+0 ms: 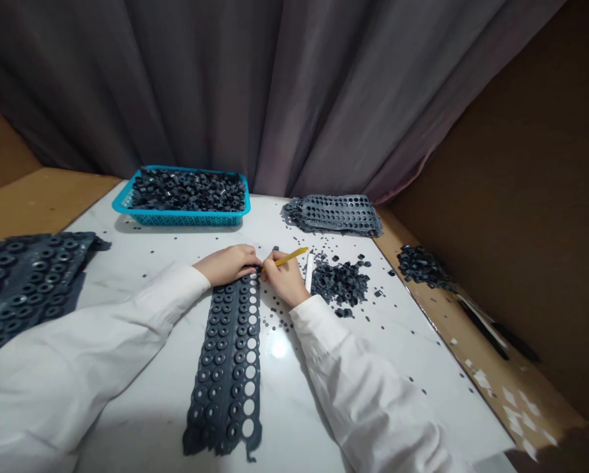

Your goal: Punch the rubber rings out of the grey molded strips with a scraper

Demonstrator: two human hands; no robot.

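Observation:
A long black rubber sheet (229, 355) moulded with rows of ring-shaped washers lies on the white tabletop, pointing away from me. Along its right edge runs a row of punched-out round holes. At its far end my left hand (232, 263) rests with the fingers closed on the sheet's edge. Right beside it, my right hand (283, 277) grips a slim yellow tool (291, 255), its lower tip at the sheet's far right corner. The exact contact there is hidden by my fingers.
Loose black rubber washers fill a blue basket (245, 205) at the back left. A pile of small black pieces (341, 284) and a white stick (308, 271) lie right of my hand. Stacked perforated sheets (343, 213) sit behind; another ringed sheet (28, 282) lies left.

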